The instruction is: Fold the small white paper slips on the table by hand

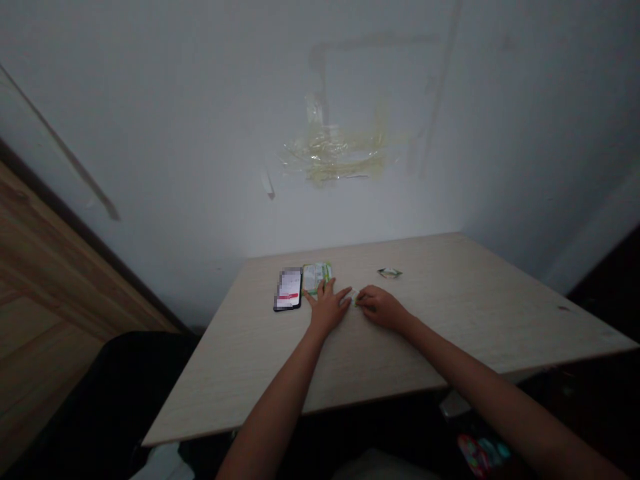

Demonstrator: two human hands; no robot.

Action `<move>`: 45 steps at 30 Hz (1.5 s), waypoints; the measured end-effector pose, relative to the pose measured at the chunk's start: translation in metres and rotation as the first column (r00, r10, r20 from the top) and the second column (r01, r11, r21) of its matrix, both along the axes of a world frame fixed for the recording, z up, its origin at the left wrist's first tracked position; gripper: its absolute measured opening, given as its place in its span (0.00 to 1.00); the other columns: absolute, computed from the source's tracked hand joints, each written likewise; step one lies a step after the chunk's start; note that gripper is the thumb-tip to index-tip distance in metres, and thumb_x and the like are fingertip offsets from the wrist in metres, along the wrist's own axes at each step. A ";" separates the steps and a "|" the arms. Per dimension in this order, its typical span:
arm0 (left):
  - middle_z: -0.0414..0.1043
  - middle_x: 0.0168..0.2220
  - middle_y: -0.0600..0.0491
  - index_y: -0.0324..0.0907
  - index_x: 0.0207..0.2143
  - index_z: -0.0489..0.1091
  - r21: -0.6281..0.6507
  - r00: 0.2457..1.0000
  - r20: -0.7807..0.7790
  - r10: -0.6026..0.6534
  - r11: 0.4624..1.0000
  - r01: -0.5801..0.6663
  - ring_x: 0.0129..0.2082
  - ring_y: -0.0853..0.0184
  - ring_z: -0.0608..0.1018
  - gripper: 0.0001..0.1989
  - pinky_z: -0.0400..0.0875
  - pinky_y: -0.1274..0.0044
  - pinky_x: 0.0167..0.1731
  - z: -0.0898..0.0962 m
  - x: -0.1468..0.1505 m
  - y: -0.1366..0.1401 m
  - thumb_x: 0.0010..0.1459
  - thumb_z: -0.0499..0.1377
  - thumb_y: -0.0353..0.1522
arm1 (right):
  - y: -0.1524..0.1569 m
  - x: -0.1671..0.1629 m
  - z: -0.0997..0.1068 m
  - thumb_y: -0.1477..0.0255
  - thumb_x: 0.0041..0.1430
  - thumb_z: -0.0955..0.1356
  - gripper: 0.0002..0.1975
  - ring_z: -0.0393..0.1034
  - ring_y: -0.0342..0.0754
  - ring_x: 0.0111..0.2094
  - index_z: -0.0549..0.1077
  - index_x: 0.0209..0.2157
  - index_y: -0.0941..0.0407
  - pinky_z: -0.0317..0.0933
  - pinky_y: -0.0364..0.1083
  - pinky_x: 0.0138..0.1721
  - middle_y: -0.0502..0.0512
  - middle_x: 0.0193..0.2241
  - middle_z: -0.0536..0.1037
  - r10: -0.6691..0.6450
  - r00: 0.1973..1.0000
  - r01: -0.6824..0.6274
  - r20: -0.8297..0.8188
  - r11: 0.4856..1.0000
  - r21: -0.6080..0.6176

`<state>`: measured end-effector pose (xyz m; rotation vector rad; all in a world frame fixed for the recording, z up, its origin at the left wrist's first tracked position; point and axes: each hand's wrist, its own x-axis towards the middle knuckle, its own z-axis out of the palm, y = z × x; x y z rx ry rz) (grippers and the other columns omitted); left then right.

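Note:
My left hand point(327, 308) rests on the table with its fingers spread, the fingertips at the lower edge of a green and white printed packet point(316, 275). Between my two hands lies a small pale piece with some green on it point(355, 297), too small to name. My right hand point(383, 307) has its fingers pinched together at that piece's right end. The thumb of my left hand is close to its left end. A phone point(289, 289) with a lit screen lies just left of the packet.
A small folded green and white wrapper point(389, 273) lies on the wooden table point(240, 373) beyond my right hand. The wall point(200, 133) behind carries strips of clear tape point(345, 157). A dark chair point(135, 373) stands at the left.

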<state>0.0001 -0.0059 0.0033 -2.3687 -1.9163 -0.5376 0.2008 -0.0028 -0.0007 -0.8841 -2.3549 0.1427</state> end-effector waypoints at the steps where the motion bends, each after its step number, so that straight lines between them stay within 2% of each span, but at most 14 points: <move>1: 0.57 0.66 0.52 0.66 0.56 0.67 0.005 1.000 0.014 -0.005 1.000 0.005 0.66 0.50 0.54 0.19 0.38 0.39 0.58 0.001 -0.001 0.000 0.62 0.53 0.48 | 0.000 0.000 0.000 0.79 0.56 0.66 0.14 0.70 0.50 0.45 0.80 0.41 0.55 0.64 0.50 0.50 0.59 0.41 0.78 0.002 1.000 -0.002 -0.003 1.000 0.001; 5: 0.61 0.63 0.54 0.64 0.49 0.73 0.038 0.997 0.057 -0.051 0.998 0.049 0.65 0.51 0.56 0.15 0.38 0.40 0.59 0.006 -0.006 -0.005 0.60 0.58 0.45 | -0.002 -0.001 0.002 0.79 0.56 0.66 0.13 0.71 0.50 0.44 0.80 0.40 0.55 0.63 0.50 0.50 0.58 0.42 0.79 -0.032 0.999 0.032 0.027 0.999 0.001; 9: 0.63 0.62 0.57 0.65 0.43 0.77 0.058 0.994 0.013 -0.110 0.992 0.109 0.63 0.52 0.59 0.10 0.35 0.40 0.60 0.010 -0.007 -0.013 0.60 0.59 0.45 | -0.003 -0.002 0.006 0.78 0.56 0.66 0.13 0.71 0.50 0.42 0.80 0.39 0.55 0.62 0.51 0.49 0.57 0.41 0.80 -0.073 0.994 0.073 0.082 0.997 0.007; 19: 0.65 0.62 0.55 0.65 0.46 0.76 0.115 0.997 -0.071 -0.027 0.993 0.035 0.63 0.48 0.60 0.13 0.28 0.38 0.58 0.011 -0.005 -0.024 0.62 0.55 0.45 | -0.003 -0.002 0.004 0.77 0.56 0.66 0.13 0.71 0.50 0.43 0.80 0.39 0.54 0.62 0.49 0.49 0.56 0.41 0.80 -0.089 0.992 0.089 0.090 0.996 -0.002; 36: 0.71 0.57 0.50 0.59 0.47 0.77 0.200 0.995 -0.094 0.019 0.980 0.000 0.63 0.43 0.60 0.15 0.26 0.37 0.57 0.011 -0.005 -0.027 0.62 0.54 0.43 | -0.002 -0.001 0.001 0.78 0.54 0.67 0.11 0.71 0.50 0.43 0.80 0.37 0.55 0.62 0.49 0.49 0.56 0.40 0.80 -0.094 0.993 0.095 0.072 0.995 -0.007; 45: 0.72 0.55 0.51 0.56 0.45 0.77 0.269 0.990 -0.126 -0.061 0.959 0.093 0.62 0.46 0.62 0.13 0.27 0.36 0.57 0.008 -0.011 -0.023 0.62 0.55 0.40 | -0.003 0.004 0.002 0.77 0.54 0.67 0.10 0.71 0.49 0.41 0.79 0.37 0.56 0.62 0.48 0.47 0.56 0.38 0.80 -0.128 0.987 0.128 0.093 0.992 0.000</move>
